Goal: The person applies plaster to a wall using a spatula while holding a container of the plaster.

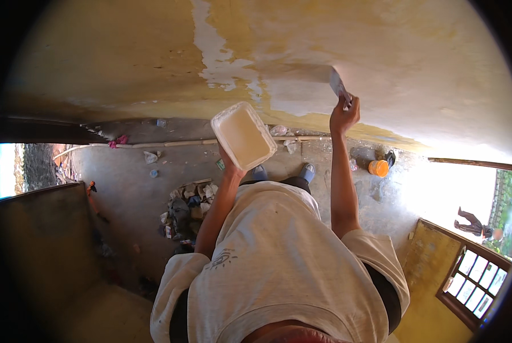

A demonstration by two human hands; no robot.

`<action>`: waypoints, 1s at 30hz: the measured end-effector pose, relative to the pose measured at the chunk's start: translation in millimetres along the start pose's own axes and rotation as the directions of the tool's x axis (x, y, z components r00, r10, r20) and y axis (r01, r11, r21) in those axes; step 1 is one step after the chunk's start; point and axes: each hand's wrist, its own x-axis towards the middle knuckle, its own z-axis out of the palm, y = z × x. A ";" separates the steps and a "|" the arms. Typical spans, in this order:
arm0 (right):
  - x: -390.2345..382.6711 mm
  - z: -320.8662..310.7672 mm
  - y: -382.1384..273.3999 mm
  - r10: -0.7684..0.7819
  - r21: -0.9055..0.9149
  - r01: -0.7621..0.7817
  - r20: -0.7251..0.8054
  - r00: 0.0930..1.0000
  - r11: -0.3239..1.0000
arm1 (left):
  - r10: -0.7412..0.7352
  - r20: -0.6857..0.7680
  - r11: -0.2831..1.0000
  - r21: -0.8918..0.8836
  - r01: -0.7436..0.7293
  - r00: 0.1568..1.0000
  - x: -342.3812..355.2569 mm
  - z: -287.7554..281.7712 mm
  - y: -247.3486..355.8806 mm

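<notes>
My left hand [231, 162] is closed on the near side of a square, pale tub [215, 127], its rim smeared white. Cream-coloured, smooth filler [243, 136] lies inside. My raised right hand [345, 116] grips the handle of a putty knife [337, 83], whose wide blade meets the wall or is very close to it. Yellowish paint and pale, smoothed patches cover the wall [302, 51]. A ragged whitish strip [213, 48] runs down it, left of the blade.
Along the wall's foot lies a long pole [170, 143]. A rubbish heap [190, 208] sits on the floor at left. An orange bucket [378, 167] stands at right, near a bright doorway [445, 186]. A person [472, 223] is outside. My slippered feet [308, 171] are below.
</notes>
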 end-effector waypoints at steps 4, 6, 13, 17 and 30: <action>-41.7 -12.6 17.5 -0.005 0.010 0.004 0.105 0.994 1.000 | -0.001 0.005 0.999 0.050 0.001 1.000 0.9 14.3 -1.1; -63.3 1.9 3.5 -0.081 0.128 0.053 0.225 0.971 0.990 | 0.009 0.001 0.998 0.066 -0.009 1.000 -0.6 17.4 0.7; -76.8 90.5 -46.3 -0.261 0.258 0.168 0.385 0.885 0.951 | 0.029 0.001 0.999 -0.037 -0.029 1.000 -6.8 9.2 2.8; -30.6 95.0 -69.8 -0.255 0.114 0.233 0.262 0.931 0.966 | 0.040 0.030 0.997 -0.064 -0.038 0.999 -11.2 7.6 6.4; -43.5 6.9 -48.0 -0.068 0.212 0.028 0.182 0.981 0.977 | 0.016 0.034 1.000 0.006 -0.016 0.999 -5.6 18.2 2.8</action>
